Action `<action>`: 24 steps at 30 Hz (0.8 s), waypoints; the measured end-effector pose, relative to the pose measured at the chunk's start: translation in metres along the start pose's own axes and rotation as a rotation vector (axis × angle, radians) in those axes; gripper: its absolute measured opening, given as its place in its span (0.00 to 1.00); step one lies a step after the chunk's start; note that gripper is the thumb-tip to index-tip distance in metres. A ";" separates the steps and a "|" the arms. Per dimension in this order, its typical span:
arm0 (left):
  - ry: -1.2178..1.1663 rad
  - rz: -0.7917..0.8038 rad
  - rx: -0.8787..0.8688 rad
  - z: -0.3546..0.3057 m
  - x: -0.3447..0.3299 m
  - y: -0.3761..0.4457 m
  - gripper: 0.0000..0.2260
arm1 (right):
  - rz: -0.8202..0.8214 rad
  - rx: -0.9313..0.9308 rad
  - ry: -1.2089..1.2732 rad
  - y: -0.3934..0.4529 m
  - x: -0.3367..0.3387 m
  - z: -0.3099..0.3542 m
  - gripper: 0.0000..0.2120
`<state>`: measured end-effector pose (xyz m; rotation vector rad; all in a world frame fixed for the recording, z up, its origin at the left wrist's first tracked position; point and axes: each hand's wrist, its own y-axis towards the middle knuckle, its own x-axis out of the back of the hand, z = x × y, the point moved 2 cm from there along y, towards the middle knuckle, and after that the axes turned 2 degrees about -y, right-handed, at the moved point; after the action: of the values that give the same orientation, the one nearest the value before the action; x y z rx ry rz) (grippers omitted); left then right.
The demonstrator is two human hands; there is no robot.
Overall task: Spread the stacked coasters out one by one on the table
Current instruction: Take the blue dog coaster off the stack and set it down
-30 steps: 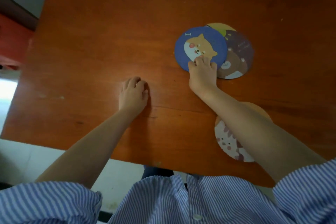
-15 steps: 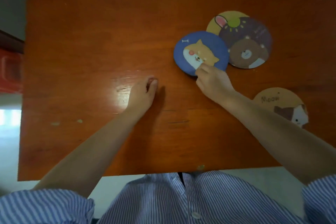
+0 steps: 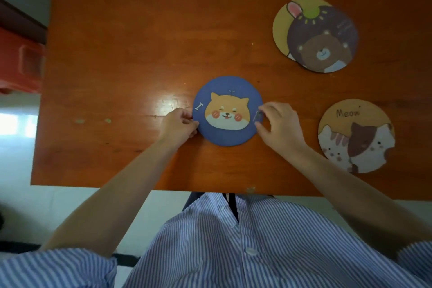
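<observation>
A round blue coaster with a shiba dog face [image 3: 228, 111] lies flat on the orange-brown table [image 3: 140, 30], near its front middle. My left hand [image 3: 178, 124] pinches its left edge and my right hand [image 3: 278, 124] pinches its right edge. At the back right a dark bear coaster [image 3: 323, 41] lies on top of a yellow rabbit coaster [image 3: 281, 23], of which only the left side shows. A tan cat coaster marked "Meow" [image 3: 356, 135] lies alone at the right, partly behind my right forearm.
The table's front edge [image 3: 140, 187] runs just in front of my arms. A red object [image 3: 21, 63] stands off the table on the left. Bare tabletop stretches to the left and back of the blue coaster.
The blue dog coaster has been slid off the stack, toward me and to the left, and turned upright. My left hand moved from resting on the table to the coaster's left edge.
</observation>
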<state>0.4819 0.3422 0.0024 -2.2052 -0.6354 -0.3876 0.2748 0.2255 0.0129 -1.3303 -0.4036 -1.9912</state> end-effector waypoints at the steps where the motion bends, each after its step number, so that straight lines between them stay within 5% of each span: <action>1: 0.003 0.000 0.008 0.002 -0.001 -0.003 0.05 | 0.011 -0.149 -0.016 0.004 0.000 -0.003 0.19; 10: 0.127 -0.091 -0.038 0.013 -0.002 -0.022 0.11 | 0.104 -0.488 0.168 0.025 -0.015 0.011 0.14; 24: 0.166 -0.158 -0.050 0.031 0.001 -0.043 0.11 | 0.075 -0.466 0.267 0.013 -0.019 0.018 0.05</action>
<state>0.4610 0.3903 0.0093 -2.1483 -0.7180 -0.6670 0.3006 0.2343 0.0018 -1.2937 0.2477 -2.2420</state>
